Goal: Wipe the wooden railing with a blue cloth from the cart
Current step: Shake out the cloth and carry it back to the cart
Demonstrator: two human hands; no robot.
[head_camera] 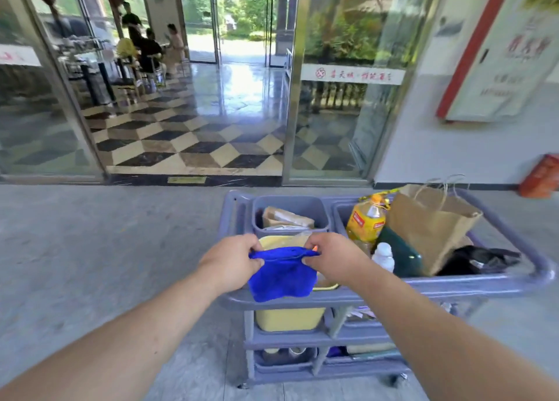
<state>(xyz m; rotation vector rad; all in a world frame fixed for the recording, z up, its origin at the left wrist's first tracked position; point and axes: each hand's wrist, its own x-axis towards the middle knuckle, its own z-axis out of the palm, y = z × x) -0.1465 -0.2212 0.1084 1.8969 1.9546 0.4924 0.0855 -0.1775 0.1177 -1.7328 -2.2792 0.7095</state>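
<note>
A blue cloth (279,275) hangs folded above the near left corner of the grey cart (453,287). My left hand (231,260) pinches its upper left edge and my right hand (331,257) pinches its upper right edge, stretching the top between them. The cloth's lower part drapes over the cart's front rim, in front of a yellow bucket (289,319). A dark wooden railing (335,96) shows only dimly in or behind the glass panel far ahead on the right.
The cart's top tray holds a yellow bottle (366,219), a brown paper bag (429,222), a white bottle (383,255), a dark green jug and black bags. An open glass doorway (193,98) with a checkered floor lies ahead. People sit at tables at far left.
</note>
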